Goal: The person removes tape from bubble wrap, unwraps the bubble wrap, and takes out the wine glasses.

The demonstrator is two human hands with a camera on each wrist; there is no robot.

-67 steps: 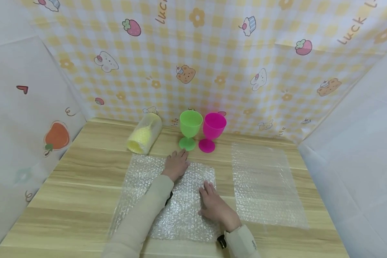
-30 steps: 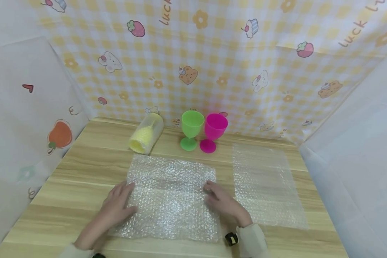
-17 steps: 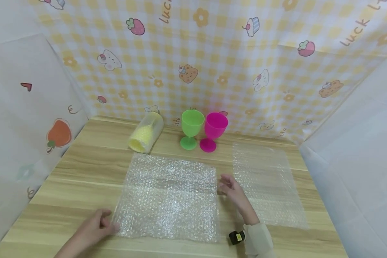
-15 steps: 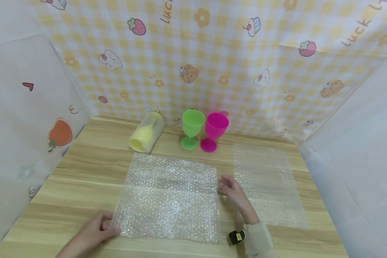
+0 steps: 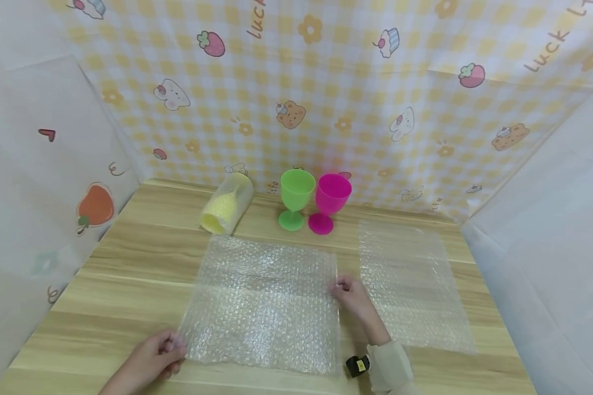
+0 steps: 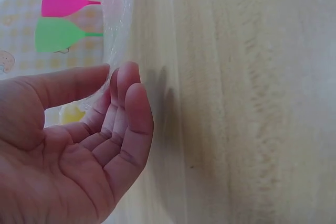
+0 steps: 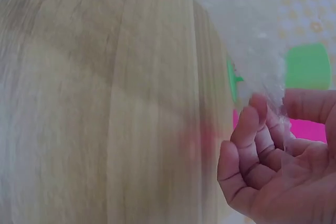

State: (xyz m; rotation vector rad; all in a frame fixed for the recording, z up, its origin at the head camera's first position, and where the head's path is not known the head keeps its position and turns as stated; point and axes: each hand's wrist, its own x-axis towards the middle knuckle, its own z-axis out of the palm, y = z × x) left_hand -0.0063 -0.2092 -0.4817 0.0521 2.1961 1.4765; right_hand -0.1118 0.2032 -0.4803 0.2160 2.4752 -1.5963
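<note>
A sheet of bubble wrap [image 5: 262, 307] spreads across the middle of the table in the head view. At its near left corner my left hand [image 5: 150, 356] pinches the edge between thumb and fingers; the left wrist view shows this hand [image 6: 79, 140] with the sheet's edge at the fingertips. My right hand [image 5: 353, 296] pinches the sheet's right edge, and in the right wrist view the clear film [image 7: 236, 24] runs up from between thumb and fingers. A green goblet [image 5: 297, 189] and a magenta goblet [image 5: 333, 195] stand upright behind the sheet.
A yellow goblet [image 5: 222, 208] rolled in bubble wrap lies at the back left. Another bubble wrap sheet [image 5: 415, 285] lies flat on the right side of the wooden table [image 5: 99, 296]. A checked cloth [image 5: 257, 82] hangs behind the table.
My left hand has moved from the sheet's middle to its near left corner, and my right hand to its right edge. Both hands now pinch the sheet, which has shifted slightly right.
</note>
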